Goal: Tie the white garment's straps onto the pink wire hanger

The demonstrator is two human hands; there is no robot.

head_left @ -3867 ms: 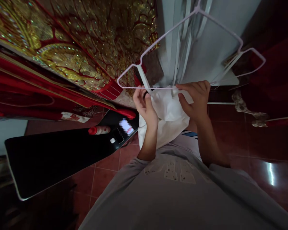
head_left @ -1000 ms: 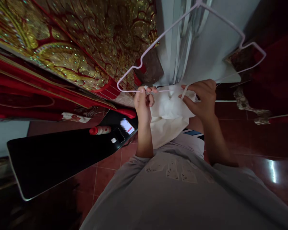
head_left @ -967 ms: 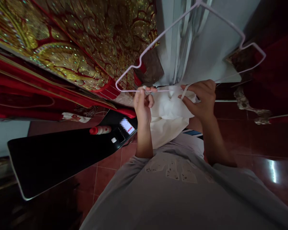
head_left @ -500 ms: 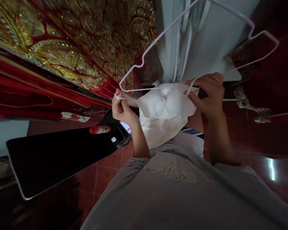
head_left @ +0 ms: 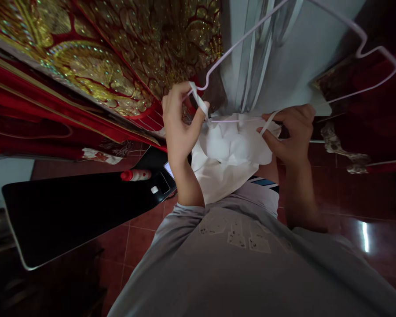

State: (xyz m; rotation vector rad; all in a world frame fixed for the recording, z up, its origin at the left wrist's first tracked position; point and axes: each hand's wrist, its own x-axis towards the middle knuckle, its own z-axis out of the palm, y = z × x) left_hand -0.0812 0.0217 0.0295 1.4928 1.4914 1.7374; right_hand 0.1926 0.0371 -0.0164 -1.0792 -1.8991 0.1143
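A white garment with thin straps and rounded cups (head_left: 229, 143) hangs in front of my body, its lower part falling toward my lap. Behind and above it is a pale pink clothes hanger (head_left: 247, 34), whose bottom bar runs along the garment's top. My left hand (head_left: 181, 121) holds the left shoulder strap (head_left: 199, 97), stretched between fingers and thumb at the hanger's left end, which the hand partly covers. On the other side, my right hand (head_left: 292, 130) grips the right strap (head_left: 269, 122) between thumb and fingers, below the hanger's bar.
Red and gold sequined cloth (head_left: 99, 79) hangs at upper left. A black-topped table (head_left: 69, 215) at left bears a red-capped bottle (head_left: 136, 175), a dark phone-like object (head_left: 163, 182) and a small white case (head_left: 154, 189). Dark red fabric (head_left: 376, 119) hangs at right, above red floor tiles (head_left: 141, 220).
My left hand has risen with its strap to the hanger's left end, now covering that corner. The hanger appears shifted slightly right. My right hand keeps its strap, nearly in place.
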